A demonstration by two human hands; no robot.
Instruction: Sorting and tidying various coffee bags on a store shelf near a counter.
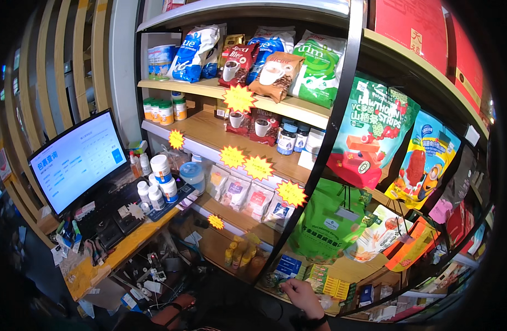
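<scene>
My right hand (299,294), with a dark band at the wrist, is at the bottom of the view with its fingers curled. It is in front of the lowest right shelf, close to a small jar (271,280). Blue boxes (288,265) lie just behind it, and yellow boxes (336,287) are to its right. Whether its fingers hold anything is not visible. My left hand (186,301) is low and in shadow beneath the desk's level, also with a band on the wrist. Its fingers are too dark to make out. Cables and a power strip (154,271) are to its left.
A wooden desk (125,248) on the left carries a lit monitor (79,161), a keyboard and several white bottles (156,197). Ahead, shelves (195,128) hold milk powder bags (319,66), coffee bags and jars. Large snack bags (328,223) hang at the right beside a black upright (307,198).
</scene>
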